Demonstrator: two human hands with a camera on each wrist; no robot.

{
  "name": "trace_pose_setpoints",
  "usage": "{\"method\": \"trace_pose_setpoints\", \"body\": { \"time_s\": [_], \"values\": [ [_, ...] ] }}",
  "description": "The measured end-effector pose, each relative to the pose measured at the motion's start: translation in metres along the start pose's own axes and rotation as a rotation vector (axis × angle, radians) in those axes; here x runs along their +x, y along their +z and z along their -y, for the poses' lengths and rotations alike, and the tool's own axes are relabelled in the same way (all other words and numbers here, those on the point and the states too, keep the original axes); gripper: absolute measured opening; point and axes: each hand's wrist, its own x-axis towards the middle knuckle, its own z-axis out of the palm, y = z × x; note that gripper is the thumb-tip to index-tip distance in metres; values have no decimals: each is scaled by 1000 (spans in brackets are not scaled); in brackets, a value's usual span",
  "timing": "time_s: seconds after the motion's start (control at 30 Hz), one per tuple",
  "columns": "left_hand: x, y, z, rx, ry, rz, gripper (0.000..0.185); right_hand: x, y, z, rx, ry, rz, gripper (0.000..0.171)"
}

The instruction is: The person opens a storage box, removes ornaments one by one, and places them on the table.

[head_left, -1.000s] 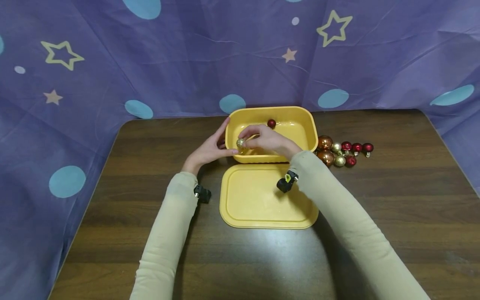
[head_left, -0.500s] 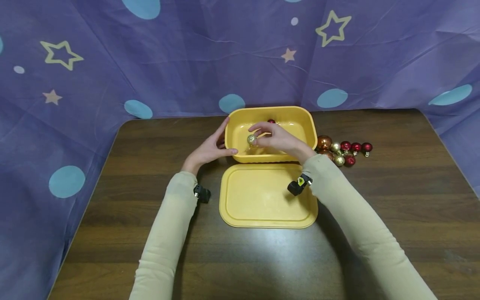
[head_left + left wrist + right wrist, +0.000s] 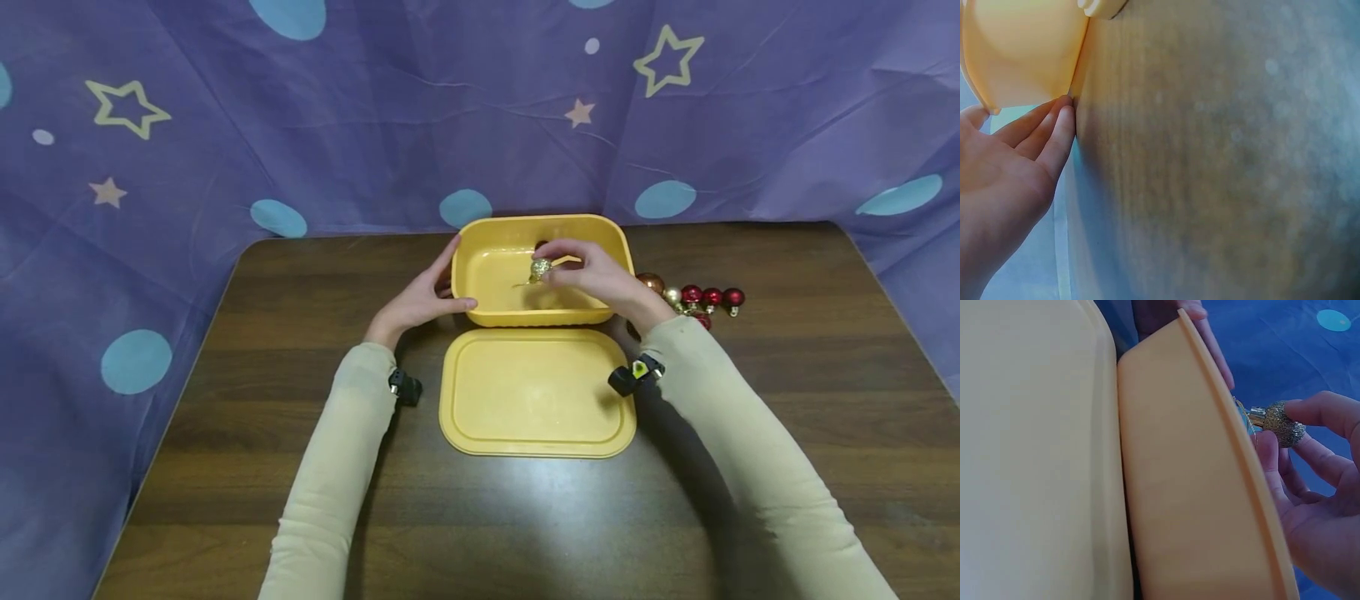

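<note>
A yellow plastic box (image 3: 536,318) stands at the back of the table. At its left end is my left hand (image 3: 416,302), thumb at the front corner and straight fingers (image 3: 1057,140) against the outer wall. Over the box's inside, my right hand (image 3: 600,275) pinches a small gold glitter bauble (image 3: 540,269) between thumb and fingers. The right wrist view shows the bauble's metal cap and thin gold string past the box rim. A dark red bauble (image 3: 541,245) lies inside the box near the back wall, mostly hidden by the right hand.
The yellow lid (image 3: 536,392) lies flat in front of the box. To the box's right, red baubles (image 3: 712,297), a copper bauble (image 3: 650,282) and a pale gold bauble (image 3: 672,295) sit grouped, partly behind the right forearm. A purple curtain (image 3: 420,108) hangs behind the table.
My right hand has carried the gold glitter bauble rightward, from the box's left end to about its middle, now partly covering the dark red bauble. The left hand has stayed on the box.
</note>
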Motion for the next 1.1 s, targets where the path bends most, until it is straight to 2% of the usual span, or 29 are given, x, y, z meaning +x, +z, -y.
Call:
{"method": "trace_pose_setpoints", "body": {
  "time_s": [0.23,0.47,0.7,0.97,1.1],
  "values": [
    [-1,0,0,5,4,-3,102,-17,-15,7,-6,24,-14,38],
    [-1,-1,2,4,7,-1,102,-35,-31,13,-25,47,-72,36],
    [0,-1,0,-20,6,20,103,-52,-47,13,-137,37,-124,33],
    [-8,3,-26,-33,-2,35,103,-73,-65,4,-202,82,-185,32],
    [-8,3,-26,-37,0,36,103,-85,-76,-2,-191,96,-195,31]
  ]
}}
